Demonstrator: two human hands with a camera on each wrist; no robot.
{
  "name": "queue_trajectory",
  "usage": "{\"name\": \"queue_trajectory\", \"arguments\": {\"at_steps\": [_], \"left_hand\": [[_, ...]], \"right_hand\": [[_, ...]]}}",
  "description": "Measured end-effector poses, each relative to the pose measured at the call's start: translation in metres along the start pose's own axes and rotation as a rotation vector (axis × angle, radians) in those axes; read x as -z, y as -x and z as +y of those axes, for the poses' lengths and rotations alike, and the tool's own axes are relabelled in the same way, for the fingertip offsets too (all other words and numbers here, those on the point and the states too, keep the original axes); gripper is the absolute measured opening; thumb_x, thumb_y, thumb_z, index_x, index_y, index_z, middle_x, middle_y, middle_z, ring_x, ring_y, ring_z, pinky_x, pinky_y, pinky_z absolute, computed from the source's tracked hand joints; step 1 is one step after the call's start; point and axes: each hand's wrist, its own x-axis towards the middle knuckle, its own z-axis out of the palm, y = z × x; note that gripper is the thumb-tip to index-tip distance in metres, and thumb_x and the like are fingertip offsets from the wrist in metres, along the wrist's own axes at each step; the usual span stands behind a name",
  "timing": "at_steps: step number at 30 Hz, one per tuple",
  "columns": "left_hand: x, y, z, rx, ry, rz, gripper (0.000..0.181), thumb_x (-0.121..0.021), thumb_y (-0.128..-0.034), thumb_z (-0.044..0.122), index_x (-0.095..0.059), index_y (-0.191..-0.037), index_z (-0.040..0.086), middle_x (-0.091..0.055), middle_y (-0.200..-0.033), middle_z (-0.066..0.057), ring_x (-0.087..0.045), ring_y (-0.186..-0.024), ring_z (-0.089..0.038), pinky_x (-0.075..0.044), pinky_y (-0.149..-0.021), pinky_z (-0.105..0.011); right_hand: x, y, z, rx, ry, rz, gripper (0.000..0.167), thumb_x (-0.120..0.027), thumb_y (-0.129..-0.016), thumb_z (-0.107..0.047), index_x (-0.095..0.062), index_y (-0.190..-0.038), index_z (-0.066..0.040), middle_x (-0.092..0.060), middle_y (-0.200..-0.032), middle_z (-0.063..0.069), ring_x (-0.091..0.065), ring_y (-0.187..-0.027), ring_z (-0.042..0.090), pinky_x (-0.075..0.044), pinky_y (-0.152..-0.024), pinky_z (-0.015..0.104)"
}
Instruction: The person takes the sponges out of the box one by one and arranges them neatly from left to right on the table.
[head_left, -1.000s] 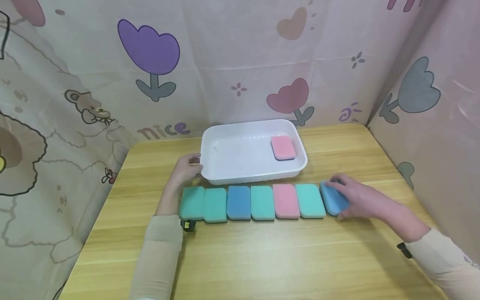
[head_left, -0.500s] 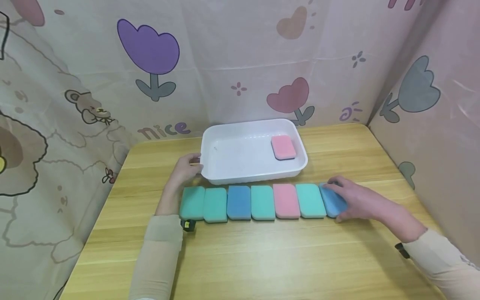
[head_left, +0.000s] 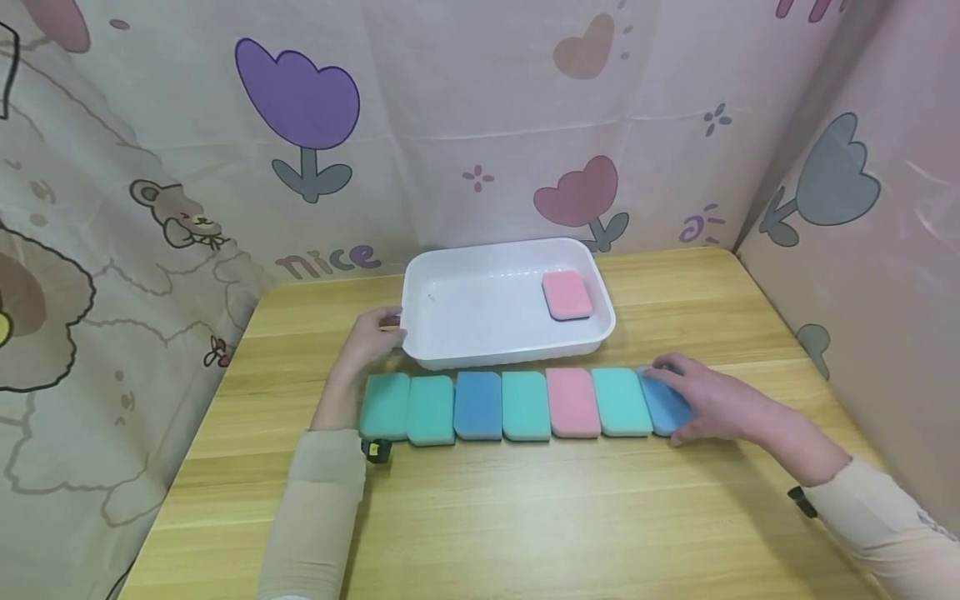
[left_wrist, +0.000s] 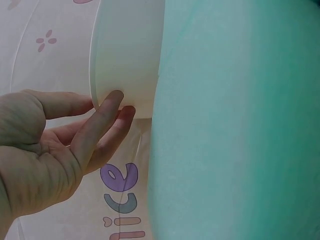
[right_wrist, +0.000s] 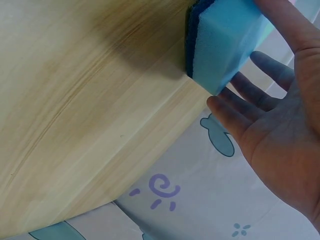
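Note:
At the right end of the row, my right hand [head_left: 716, 404] spans a blue sponge [head_left: 663, 404], thumb at its near end and fingers at its far end. The right wrist view shows this sponge [right_wrist: 225, 45] with a dark scouring layer on one face. My left hand [head_left: 369, 340] holds the left edge of a white tray [head_left: 480, 358]; in the left wrist view, the thumb meets the rim and fingertips lie on the outer wall. One pink sponge [head_left: 566, 294] sits at the right inside the tray. The row also has green sponges [head_left: 620, 402], a pink sponge [head_left: 572, 402] and another blue sponge [head_left: 477, 405].
The wooden table [head_left: 525, 517] meets a patterned curtain [head_left: 450, 125] at the back and sides. The sponge row runs just in front of the tray. A blurred green sponge [left_wrist: 225, 120] fills the right half of the left wrist view.
My right hand has moved slightly left with the blue sponge, which now lies flatter and against the neighbouring green one. The left hand and the tray have stayed put.

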Motion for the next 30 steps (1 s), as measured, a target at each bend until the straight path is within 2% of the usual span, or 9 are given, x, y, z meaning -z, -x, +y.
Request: {"name": "queue_trajectory", "arguments": {"at_steps": [9,15,20,24,30], "left_hand": [[0.001,0.000,-0.001,-0.012,-0.005,0.002,0.059,-0.055,-0.1021,0.002,-0.036,-0.157,-0.004,-0.048,-0.149,-0.030,-0.057,-0.129,-0.045,-0.058,-0.101,-0.044],[-0.001,0.000,-0.001,0.006,-0.003,0.007,0.059,-0.056,-0.1016,0.003,-0.038,-0.157,-0.002,-0.050,-0.149,-0.027,-0.058,-0.128,-0.043,-0.058,-0.100,-0.045],[-0.001,0.000,-0.001,0.009,0.014,0.008,0.059,-0.056,-0.1015,0.002,-0.038,-0.157,-0.002,-0.050,-0.148,-0.027,-0.058,-0.128,-0.044,-0.058,-0.100,-0.047],[0.000,0.001,-0.001,0.020,0.028,0.008,0.059,-0.057,-0.1012,0.002,-0.038,-0.157,-0.001,-0.049,-0.149,-0.027,-0.057,-0.128,-0.044,-0.057,-0.101,-0.048],[-0.001,0.000,-0.001,0.021,0.043,0.008,0.060,-0.057,-0.1011,0.002,-0.038,-0.158,-0.001,-0.049,-0.149,-0.027,-0.058,-0.128,-0.044,-0.057,-0.102,-0.048]], "right_hand": [[0.003,-0.001,0.002,0.013,-0.014,0.048,0.106,-0.101,-0.063,-0.036,-0.050,-0.153,-0.011,-0.041,-0.154,0.023,-0.052,-0.130,0.049,-0.052,-0.100,0.066],[0.016,-0.008,-0.001,0.049,0.000,0.123,0.101,-0.094,-0.074,-0.043,-0.045,-0.155,-0.009,-0.038,-0.158,0.021,-0.056,-0.128,0.047,-0.055,-0.096,0.064],[0.031,-0.027,-0.008,0.086,0.001,0.193,0.098,-0.088,-0.082,-0.046,-0.038,-0.159,-0.010,-0.032,-0.162,0.024,-0.051,-0.132,0.050,-0.055,-0.094,0.066],[0.042,-0.049,-0.013,0.120,0.004,0.259,0.096,-0.088,-0.084,-0.040,-0.036,-0.160,-0.009,-0.030,-0.164,0.024,-0.047,-0.136,0.052,-0.054,-0.093,0.069],[0.057,-0.079,-0.024,0.104,-0.007,0.265,0.099,-0.088,-0.085,-0.034,-0.031,-0.163,-0.015,-0.026,-0.167,0.020,-0.039,-0.144,0.048,-0.050,-0.100,0.070]]}}
